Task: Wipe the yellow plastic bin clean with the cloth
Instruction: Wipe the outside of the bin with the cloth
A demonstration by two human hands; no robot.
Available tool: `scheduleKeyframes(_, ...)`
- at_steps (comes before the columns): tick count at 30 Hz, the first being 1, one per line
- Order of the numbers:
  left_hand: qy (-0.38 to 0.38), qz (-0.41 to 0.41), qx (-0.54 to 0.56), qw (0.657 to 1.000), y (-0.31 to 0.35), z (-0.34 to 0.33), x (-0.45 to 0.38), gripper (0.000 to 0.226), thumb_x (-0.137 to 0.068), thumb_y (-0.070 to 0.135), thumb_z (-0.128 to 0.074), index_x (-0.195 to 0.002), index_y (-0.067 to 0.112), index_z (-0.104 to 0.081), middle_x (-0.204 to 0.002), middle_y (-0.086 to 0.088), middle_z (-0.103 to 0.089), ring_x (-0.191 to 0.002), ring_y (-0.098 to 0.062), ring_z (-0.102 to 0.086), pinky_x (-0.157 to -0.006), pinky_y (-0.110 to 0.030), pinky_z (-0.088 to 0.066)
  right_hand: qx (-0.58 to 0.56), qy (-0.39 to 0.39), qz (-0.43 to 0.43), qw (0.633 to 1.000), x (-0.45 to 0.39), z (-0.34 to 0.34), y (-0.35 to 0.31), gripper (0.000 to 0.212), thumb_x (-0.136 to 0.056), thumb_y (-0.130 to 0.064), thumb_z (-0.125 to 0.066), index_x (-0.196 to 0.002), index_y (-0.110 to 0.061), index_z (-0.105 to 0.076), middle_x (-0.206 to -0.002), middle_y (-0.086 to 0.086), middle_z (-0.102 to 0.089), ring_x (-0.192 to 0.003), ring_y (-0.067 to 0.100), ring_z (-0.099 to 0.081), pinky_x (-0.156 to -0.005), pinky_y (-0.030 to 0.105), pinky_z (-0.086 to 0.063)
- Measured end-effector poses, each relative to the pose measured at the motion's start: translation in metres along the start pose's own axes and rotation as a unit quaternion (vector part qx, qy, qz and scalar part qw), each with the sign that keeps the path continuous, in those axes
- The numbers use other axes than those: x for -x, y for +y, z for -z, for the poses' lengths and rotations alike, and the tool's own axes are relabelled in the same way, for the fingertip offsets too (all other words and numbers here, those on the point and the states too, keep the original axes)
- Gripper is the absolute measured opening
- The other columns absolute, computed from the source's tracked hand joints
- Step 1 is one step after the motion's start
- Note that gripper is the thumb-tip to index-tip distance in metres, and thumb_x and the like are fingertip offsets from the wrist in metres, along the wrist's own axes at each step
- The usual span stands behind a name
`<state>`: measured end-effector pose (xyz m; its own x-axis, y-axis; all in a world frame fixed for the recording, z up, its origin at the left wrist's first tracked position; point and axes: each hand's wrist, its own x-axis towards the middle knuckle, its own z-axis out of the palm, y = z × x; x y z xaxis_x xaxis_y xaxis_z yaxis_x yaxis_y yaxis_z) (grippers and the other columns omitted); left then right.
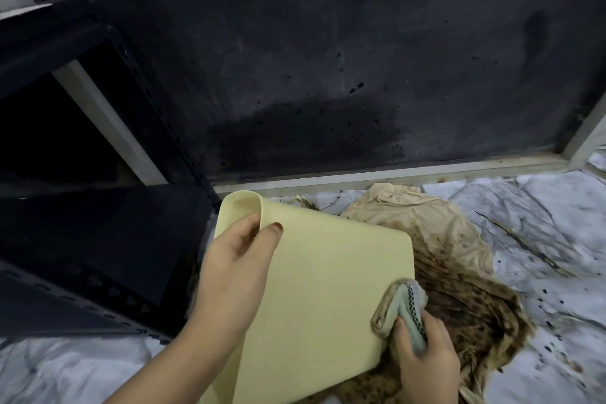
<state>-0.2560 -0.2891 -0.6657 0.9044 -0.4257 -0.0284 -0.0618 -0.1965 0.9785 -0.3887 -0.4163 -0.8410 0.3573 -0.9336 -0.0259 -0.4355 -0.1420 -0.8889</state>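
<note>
The yellow plastic bin (314, 298) is tilted above the marbled floor (541, 223), its broad pale face toward the camera, in front of a dark wall panel (328, 43). A stained beige rag (459, 256) lies on the floor behind it. The left hand (236, 259) grips the bin's upper rim, thumb over the edge. The right hand (423, 351) clutches a bunched cloth (403, 308) against the bin's right edge.
</note>
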Motion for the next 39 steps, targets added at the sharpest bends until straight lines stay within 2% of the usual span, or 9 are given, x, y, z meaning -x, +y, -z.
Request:
scheduleKeyframes(4, 0.041, 0.028, -0.002, 0.999, 0.005, -0.004, -0.001, 0.046, -0.072, 0.05, -0.061, -0.077, 0.004, -0.06, -0.083, 0.001, -0.047, -0.076, -0.014, -0.042, -0.059, -0.028, -0.028, -0.005, -0.013, 0.108, 0.994, 0.022, -0.002, -0.002, 0.032, -0.071, -0.004, -0.075, -0.084, -0.023, -0.054, -0.07, 0.005, -0.055, -0.07, 0.003, -0.051, -0.067, -0.006, -0.034)
scheduleKeyframes(7, 0.065, 0.034, -0.008, 0.997, 0.006, -0.007, -0.001, 0.071, -0.065, 0.06, -0.065, -0.086, -0.008, -0.058, -0.078, -0.003, -0.052, -0.072, -0.017, -0.044, -0.062, -0.031, -0.035, -0.048, -0.037, 0.158, 0.986, 0.033, -0.003, -0.011, 0.024, -0.077, -0.021, -0.068, -0.085, -0.037, -0.052, -0.074, -0.005, -0.057, -0.073, -0.01, -0.055, -0.065, -0.004, -0.037)
scheduleKeyframes(10, 0.096, 0.028, -0.007, 0.995, 0.0, -0.008, -0.002, 0.056, -0.079, 0.042, -0.064, -0.085, -0.013, -0.053, -0.07, -0.004, -0.043, -0.065, -0.021, -0.034, -0.062, -0.036, -0.029, -0.062, -0.049, 0.219, 0.973, 0.033, -0.005, -0.025, 0.018, -0.079, -0.029, -0.062, -0.088, -0.04, -0.051, -0.079, -0.006, -0.054, -0.071, -0.011, -0.054, -0.065, -0.002, -0.037)
scheduleKeyframes(15, 0.079, -0.015, 0.012, 0.997, -0.001, -0.013, 0.004, 0.034, -0.077, 0.039, -0.067, -0.081, 0.006, -0.066, -0.065, -0.018, -0.058, -0.067, -0.022, -0.048, -0.064, -0.037, -0.039, -0.126, -0.055, 0.237, 0.962, 0.021, -0.007, -0.06, 0.027, -0.077, -0.037, -0.054, -0.095, -0.019, -0.061, -0.079, -0.01, -0.052, -0.072, -0.003, -0.054, -0.062, 0.003, -0.038)
scheduleKeyframes(17, 0.088, -0.029, -0.004, 0.996, -0.003, -0.015, 0.007, 0.011, -0.083, 0.027, -0.065, -0.077, 0.018, -0.07, -0.073, -0.026, -0.065, -0.064, -0.023, -0.053, -0.061, -0.039, -0.045, -0.145, -0.067, 0.243, 0.957, 0.018, -0.007, -0.074, 0.024, -0.078, -0.038, -0.054, -0.098, -0.026, -0.058, -0.083, -0.015, -0.051, -0.073, -0.001, -0.054, -0.062, 0.008, -0.039)
scheduleKeyframes(21, 0.101, -0.048, -0.006, 0.994, -0.009, -0.016, 0.011, 0.011, -0.084, 0.014, -0.062, -0.076, 0.017, -0.068, -0.074, -0.016, -0.069, -0.063, -0.013, -0.055, -0.059, -0.029, -0.046, -0.144, -0.093, 0.271, 0.947, 0.012, -0.003, -0.101, 0.021, -0.078, -0.037, -0.055, -0.099, -0.037, -0.055, -0.087, -0.019, -0.051, -0.077, 0.001, -0.055, -0.064, 0.013, -0.042)
scheduleKeyframes(26, 0.082, -0.055, -0.011, 0.995, -0.009, -0.014, 0.012, 0.016, -0.083, 0.012, -0.062, -0.077, 0.023, -0.071, -0.077, -0.01, -0.07, -0.064, -0.015, -0.058, -0.06, -0.03, -0.046, -0.099, -0.142, 0.228, 0.958, -0.005, 0.014, -0.124, 0.005, -0.079, -0.034, -0.057, -0.084, -0.035, -0.057, -0.079, -0.007, -0.053, -0.073, 0.009, -0.054, -0.062, 0.026, -0.044)
scheduleKeyframes(35, 0.059, -0.053, -0.009, 0.997, -0.012, -0.008, 0.012, 0.014, -0.083, 0.012, -0.063, -0.077, 0.021, -0.071, -0.077, -0.016, -0.07, -0.068, -0.025, -0.061, -0.065, -0.039, -0.048, -0.014, -0.171, 0.107, 0.979, -0.048, 0.034, -0.109, 0.013, -0.082, -0.025, -0.059, -0.07, -0.027, -0.061, -0.054, -0.001, -0.059, -0.044, 0.007, -0.053, -0.042, 0.018, -0.039)
scheduleKeyframes(39, 0.058, -0.046, -0.003, 0.997, -0.012, -0.007, 0.014, 0.018, -0.084, 0.012, -0.063, -0.076, 0.025, -0.072, -0.078, -0.014, -0.071, -0.069, -0.026, -0.063, -0.067, -0.042, -0.05, 0.016, -0.149, 0.06, 0.987, -0.062, 0.039, -0.083, 0.01, -0.082, -0.026, -0.059, -0.08, -0.019, -0.065, -0.051, -0.002, -0.054, -0.041, 0.008, -0.047, -0.038, 0.02, -0.032)
